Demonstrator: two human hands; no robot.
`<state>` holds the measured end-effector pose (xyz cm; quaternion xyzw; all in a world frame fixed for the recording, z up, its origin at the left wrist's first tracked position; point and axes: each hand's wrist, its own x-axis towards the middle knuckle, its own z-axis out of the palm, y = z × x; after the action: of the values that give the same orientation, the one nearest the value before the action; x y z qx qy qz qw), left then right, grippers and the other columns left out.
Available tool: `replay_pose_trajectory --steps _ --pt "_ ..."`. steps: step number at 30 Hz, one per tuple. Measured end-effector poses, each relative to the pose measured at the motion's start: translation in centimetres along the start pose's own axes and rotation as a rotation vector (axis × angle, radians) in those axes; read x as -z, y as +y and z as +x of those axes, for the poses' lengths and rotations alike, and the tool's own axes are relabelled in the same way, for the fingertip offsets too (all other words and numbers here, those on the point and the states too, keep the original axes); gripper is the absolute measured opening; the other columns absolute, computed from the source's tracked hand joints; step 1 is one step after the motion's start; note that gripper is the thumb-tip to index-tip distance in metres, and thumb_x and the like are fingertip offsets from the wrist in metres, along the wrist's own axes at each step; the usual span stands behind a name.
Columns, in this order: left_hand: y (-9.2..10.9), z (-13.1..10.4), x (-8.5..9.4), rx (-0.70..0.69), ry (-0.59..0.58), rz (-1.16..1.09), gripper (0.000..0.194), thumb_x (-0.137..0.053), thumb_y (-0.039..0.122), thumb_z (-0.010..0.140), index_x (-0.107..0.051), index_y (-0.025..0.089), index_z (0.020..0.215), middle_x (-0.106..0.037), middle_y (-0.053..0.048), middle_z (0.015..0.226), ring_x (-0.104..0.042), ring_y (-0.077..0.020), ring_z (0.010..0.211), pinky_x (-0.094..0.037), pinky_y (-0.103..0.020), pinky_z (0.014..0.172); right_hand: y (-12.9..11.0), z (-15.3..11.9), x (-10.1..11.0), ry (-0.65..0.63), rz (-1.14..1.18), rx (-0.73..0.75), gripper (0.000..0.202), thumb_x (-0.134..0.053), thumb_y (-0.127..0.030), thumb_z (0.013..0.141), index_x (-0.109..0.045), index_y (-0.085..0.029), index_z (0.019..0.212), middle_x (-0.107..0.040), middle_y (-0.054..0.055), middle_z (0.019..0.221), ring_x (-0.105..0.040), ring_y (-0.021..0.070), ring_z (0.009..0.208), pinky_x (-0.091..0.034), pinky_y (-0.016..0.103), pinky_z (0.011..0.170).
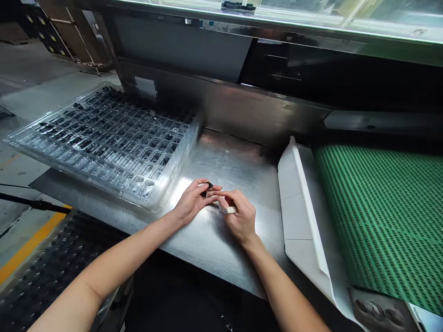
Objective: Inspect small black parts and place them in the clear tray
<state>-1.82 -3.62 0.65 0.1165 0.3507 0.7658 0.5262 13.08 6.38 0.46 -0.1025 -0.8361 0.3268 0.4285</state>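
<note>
In the head view, my left hand [191, 203] pinches a small black part [206, 186] between thumb and fingers, above the metal table [221, 159]. My right hand [241, 216] meets it from the right, with the fingertips of both hands touching or nearly so. Inside its curled fingers sits a short cream-coloured tool [230, 210] with a metallic end; its exact kind does not show. To the left lies a clear plastic tray [152, 200] whose many pockets hold small black parts, while the pockets along its near edge look unfilled.
On the right, a white upright panel [299, 203] borders a green conveyor belt [384, 212]. A metal ledge [263, 106] runs behind the table, with a brightly lit shelf [311, 18] above. More dark pocketed trays [65, 267] are stacked low at the left, beside a yellow floor line [32, 244].
</note>
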Motion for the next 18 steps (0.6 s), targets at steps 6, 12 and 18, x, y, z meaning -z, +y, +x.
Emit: replay_pose_trajectory --steps 6,12,18 --pt "-0.4 -0.1 0.0 0.026 -0.018 -0.113 0.036 -0.087 0.025 0.092 -0.057 0.019 0.111 -0.075 -0.02 0.133 -0.076 -0.0269 0.114 -0.063 -0.032 0.089 0.6 -0.2 -1.5 -0.053 -0.106 0.027 0.015 -0.063 -0.035 0.119 -0.071 -0.022 0.123 -0.068 0.005 0.098 -0.067 0.021 0.081 -0.049 0.032 0.071" --pt "-1.0 -0.3 0.1 0.056 -0.029 -0.091 0.041 -0.092 0.03 0.089 -0.058 0.019 0.111 -0.071 -0.02 0.142 -0.075 -0.0184 0.094 -0.059 -0.023 0.074 1.1 -0.7 -2.5 -0.109 -0.143 -0.001 0.017 -0.06 -0.036 0.118 -0.072 -0.023 0.118 -0.071 0.007 0.104 -0.069 0.0216 0.079 -0.046 0.033 0.068" --pt "-0.5 0.0 0.2 -0.02 0.036 -0.024 0.028 -0.083 0.026 0.089 -0.06 0.018 0.102 -0.077 -0.016 0.123 -0.074 -0.0211 0.095 -0.063 -0.031 0.081 0.1 -0.1 -1.6 -0.048 0.022 -0.102 0.015 -0.067 -0.035 0.113 -0.073 -0.024 0.105 -0.069 0.003 0.094 -0.064 0.0213 0.077 -0.047 0.033 0.07"
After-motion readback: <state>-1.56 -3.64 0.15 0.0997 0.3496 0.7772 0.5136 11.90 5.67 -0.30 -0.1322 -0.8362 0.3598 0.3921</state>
